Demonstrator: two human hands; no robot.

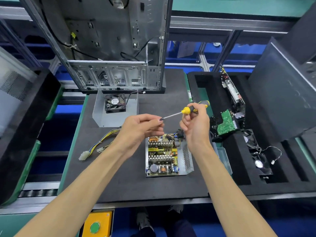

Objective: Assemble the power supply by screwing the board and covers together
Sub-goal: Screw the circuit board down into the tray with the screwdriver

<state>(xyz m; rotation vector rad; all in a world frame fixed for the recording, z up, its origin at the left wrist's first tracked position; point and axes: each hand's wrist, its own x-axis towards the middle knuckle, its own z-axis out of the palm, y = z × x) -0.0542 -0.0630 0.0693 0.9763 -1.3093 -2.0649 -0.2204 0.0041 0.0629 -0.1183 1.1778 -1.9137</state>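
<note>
Both hands raised over the mat, at the screwdriver

Right hand (195, 123) grips the screwdriver (185, 110) handle; left hand (142, 128) has fingers curled, pinching at its tip. The board (162, 153) sits in its cover on the mat (119, 177) below; the fan cover (116, 108) lies behind

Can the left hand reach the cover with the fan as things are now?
Probably yes. The cover with the fan lies open on the mat just beyond the left hand, with nothing between them. But its fingers pinch at the screwdriver tip, so they must let go first.
</note>
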